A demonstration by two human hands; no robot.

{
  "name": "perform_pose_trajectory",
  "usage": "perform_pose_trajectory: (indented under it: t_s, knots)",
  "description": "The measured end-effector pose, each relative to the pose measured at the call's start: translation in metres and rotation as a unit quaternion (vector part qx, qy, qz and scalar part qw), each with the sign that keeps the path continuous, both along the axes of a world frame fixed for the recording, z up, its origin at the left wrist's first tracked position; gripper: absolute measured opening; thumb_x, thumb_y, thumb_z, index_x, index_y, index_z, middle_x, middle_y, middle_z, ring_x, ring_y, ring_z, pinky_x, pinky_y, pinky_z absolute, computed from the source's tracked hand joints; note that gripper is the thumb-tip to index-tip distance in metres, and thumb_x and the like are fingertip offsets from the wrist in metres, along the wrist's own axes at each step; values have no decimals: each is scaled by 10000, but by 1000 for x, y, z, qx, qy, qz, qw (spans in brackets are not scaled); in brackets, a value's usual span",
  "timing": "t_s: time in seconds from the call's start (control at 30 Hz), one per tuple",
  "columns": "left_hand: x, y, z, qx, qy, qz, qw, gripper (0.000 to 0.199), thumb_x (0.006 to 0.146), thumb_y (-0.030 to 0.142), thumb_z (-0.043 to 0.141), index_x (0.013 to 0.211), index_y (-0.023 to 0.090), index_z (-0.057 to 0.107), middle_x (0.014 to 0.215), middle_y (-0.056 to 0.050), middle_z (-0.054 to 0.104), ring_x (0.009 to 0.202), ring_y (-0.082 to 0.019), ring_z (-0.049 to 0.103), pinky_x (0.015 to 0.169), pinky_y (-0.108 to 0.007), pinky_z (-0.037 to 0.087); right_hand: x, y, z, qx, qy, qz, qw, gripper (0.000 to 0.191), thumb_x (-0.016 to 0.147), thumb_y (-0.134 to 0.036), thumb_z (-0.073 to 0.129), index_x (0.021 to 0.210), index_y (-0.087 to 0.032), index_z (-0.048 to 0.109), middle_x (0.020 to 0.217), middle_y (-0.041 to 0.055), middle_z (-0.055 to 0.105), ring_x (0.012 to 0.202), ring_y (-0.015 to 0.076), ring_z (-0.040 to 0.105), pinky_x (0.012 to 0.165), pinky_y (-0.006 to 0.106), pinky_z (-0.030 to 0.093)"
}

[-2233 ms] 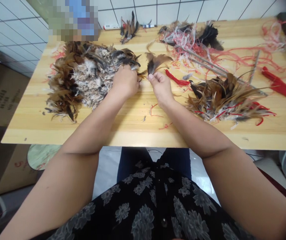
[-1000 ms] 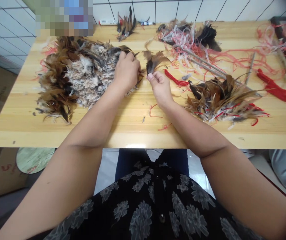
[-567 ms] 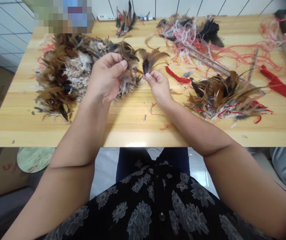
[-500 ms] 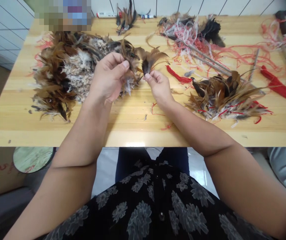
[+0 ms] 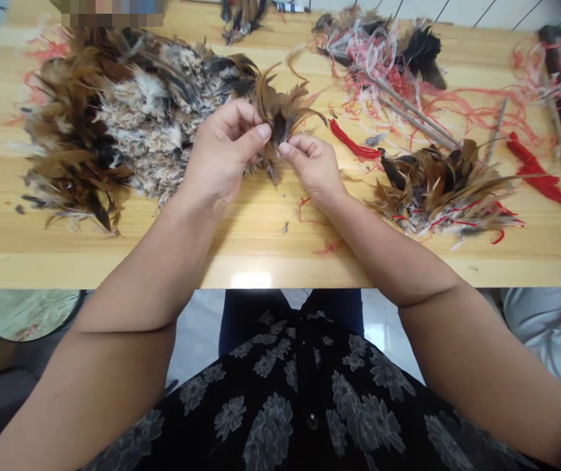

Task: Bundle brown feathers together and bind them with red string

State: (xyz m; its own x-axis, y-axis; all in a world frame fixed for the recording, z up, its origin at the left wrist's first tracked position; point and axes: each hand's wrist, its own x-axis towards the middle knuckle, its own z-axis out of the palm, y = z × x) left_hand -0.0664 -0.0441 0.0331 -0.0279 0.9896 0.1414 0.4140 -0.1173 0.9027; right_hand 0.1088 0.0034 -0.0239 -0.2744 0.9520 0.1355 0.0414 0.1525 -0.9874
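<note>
Both hands, left (image 5: pixel 226 154) and right (image 5: pixel 312 167), pinch brown feathers (image 5: pixel 280 111). The feather heap (image 5: pixel 153 124) lies left, red strings (image 5: pixel 354 140) right.

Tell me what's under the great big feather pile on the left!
Past the near edge of the big feather pile you see the wooden table, and pink strands peek out on its left. Feathers hide whatever is under its middle.

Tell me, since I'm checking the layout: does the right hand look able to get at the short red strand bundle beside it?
Probably yes. Only tabletop shows between the right hand and the red strand bundle, though its fingers are pinching brown feathers, so they may need freeing first.
</note>
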Motion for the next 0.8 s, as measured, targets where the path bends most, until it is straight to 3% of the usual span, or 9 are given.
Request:
perform_pose_trajectory:
  t_s: [0.13,0.33,0.5,0.63,0.8]
  knots:
    - [5,1,-2,35,6,17,999,586,991,922,688,1147,361,752,1085,-72,814,1280,-419,752,977,-590,596,2,1,2,-18,5,13,1000,587,1026,-664,889,801,-226,569,796,-30,530,885,149,639,989,363,672]
    - [11,-1,1,16,48,-7,999,639,1016,948,631,1199,348,748,1070,-85,815,1416,-424,685,990,-578,581,4,3,3,-41,10,23,999,551,1016,-573,928,793,-220,568,802,-23,523,994,183,672,1058,408,665]
    - [10,0,-3,37,7,0,999,596,959,890,719,1110,315,672,1111,-75,784,1273,-378,721,981,-547,574,4,0,6,-23,-10,43,999,588,1004,-625,929,780,-238,548,785,-25,547,921,171,634,1070,399,672]
    - [6,0,-2,34,8,20,999,531,980,819,729,1189,333,680,1230,-79,790,1273,-391,728,984,-554,576,4,-2,7,-31,6,48,998,551,1007,-623,929,819,-238,583,837,-18,631,900,161,639,1050,382,674]
    - [3,-1,2,-25,38,28,999,509,985,763,742,1223,313,740,1164,-79,823,1223,-377,751,1015,-564,613,6,5,-1,-56,28,14,998,534,1077,-671,824,870,-244,581,828,-19,618,972,178,711,1027,382,687]
